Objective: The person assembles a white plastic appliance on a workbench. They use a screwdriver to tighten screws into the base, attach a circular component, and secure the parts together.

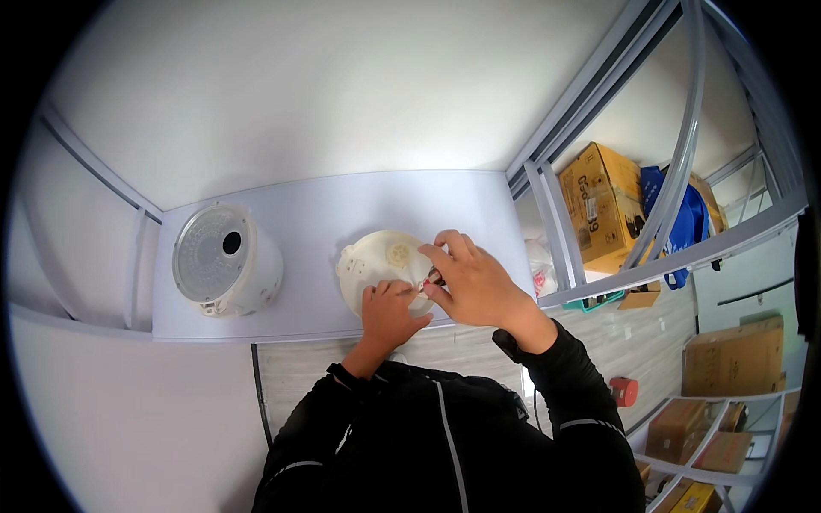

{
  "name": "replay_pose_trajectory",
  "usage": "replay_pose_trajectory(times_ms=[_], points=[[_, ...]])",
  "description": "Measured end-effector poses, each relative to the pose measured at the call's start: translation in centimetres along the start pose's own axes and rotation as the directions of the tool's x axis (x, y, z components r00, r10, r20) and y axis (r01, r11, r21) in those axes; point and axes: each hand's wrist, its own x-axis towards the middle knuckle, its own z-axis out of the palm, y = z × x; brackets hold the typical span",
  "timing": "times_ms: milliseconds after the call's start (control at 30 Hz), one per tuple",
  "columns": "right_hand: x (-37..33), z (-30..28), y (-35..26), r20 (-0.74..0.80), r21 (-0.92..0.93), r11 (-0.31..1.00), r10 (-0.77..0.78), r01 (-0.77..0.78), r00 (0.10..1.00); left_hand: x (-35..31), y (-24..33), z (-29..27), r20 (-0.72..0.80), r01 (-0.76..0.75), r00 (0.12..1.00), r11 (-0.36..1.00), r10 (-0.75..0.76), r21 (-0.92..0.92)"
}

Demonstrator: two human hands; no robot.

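Round cream lid [366, 267] lies on the pale table [304, 205] near its six-o'clock edge. Left hand [392, 315] covers the lid's six-o'clock part, fingers close together; grip cannot be told. Right hand [479, 286] pinches a small red-and-dark object [435, 277] at three o'clock. Tabletop separates lid from wall [342, 85] at twelve, white drum [256, 269] at nine.

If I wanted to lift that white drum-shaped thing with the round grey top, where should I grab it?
Probably both palms on the drum's curved white wall, one each side, coming from the pale table's near edge: the drum stands close to it, and the wall is broad and rounded. I'd avoid the small whitish fitting in front.
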Motion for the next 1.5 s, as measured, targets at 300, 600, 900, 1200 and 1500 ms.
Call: replay_pose_trajectory(times_ms=[300,600,900,1200,1500], points=[[1.4,-0.4,-0.9,0.466,-0.284,0.901,0.428,-0.328,0.774,0.0,-0.2,-0.1,0.009,0.003,1.000,1.000,-0.003,-0.017],[-1.4,0.7,0.1,0.071,0.068,0.998,0.002,-0.007,0.997,0.2,-0.1,0.3,-0.001,-0.003,1.000,1.000,0.003,0.016],[0.3,0.5,-0.2,0.280,-0.283,0.890,0.434,-0.359,0.856,0.3,0.2,-0.3,0.076,0.034,0.996,0.999,-0.037,0.040],[-1.5,0.4,0.4,0.024,-0.024,0.992,0.125,-0.125,0.992,0.9,0.5,-0.5,0.130,0.040,0.990,0.997,-0.048,0.061],[-0.7,1.5,-0.2,0.052,-0.148,0.926,0.357,-0.346,0.933,1.3,-0.1,-0.4,0.144,-0.011,0.990,0.996,-0.001,0.083]])
